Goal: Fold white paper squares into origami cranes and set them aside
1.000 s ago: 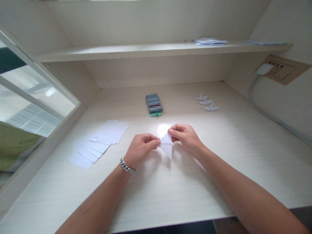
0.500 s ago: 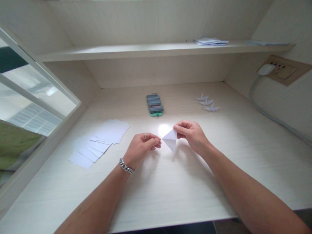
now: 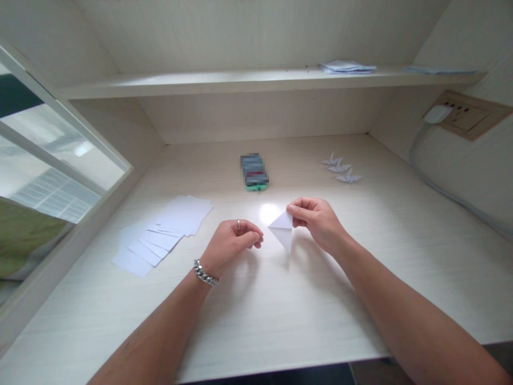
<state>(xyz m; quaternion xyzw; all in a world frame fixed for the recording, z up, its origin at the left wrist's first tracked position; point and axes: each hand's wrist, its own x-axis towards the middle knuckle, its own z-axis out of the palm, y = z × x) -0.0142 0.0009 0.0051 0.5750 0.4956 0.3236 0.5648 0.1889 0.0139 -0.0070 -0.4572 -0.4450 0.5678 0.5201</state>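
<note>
My right hand (image 3: 316, 220) pinches the top corner of a small folded white paper (image 3: 282, 230), which hangs point-down just above the pale desk (image 3: 280, 310). A short gap to its left, my left hand (image 3: 232, 246) rests on the desk with its fingers curled shut and nothing visible in them; it wears a ring and a metal wrist chain. Several flat white paper sheets (image 3: 162, 232) lie fanned out further left.
A blurred phone-like object (image 3: 254, 172) lies beyond my hands. Three folded paper birds (image 3: 340, 169) sit at the back right. A shelf (image 3: 240, 81) above holds more paper (image 3: 347, 68). A wall socket with plug and cable (image 3: 438, 115) is at right; a window frame (image 3: 60, 176) at left.
My left hand let go of the folded paper and drew slightly left. My right hand lifted the paper and moved it a little right.
</note>
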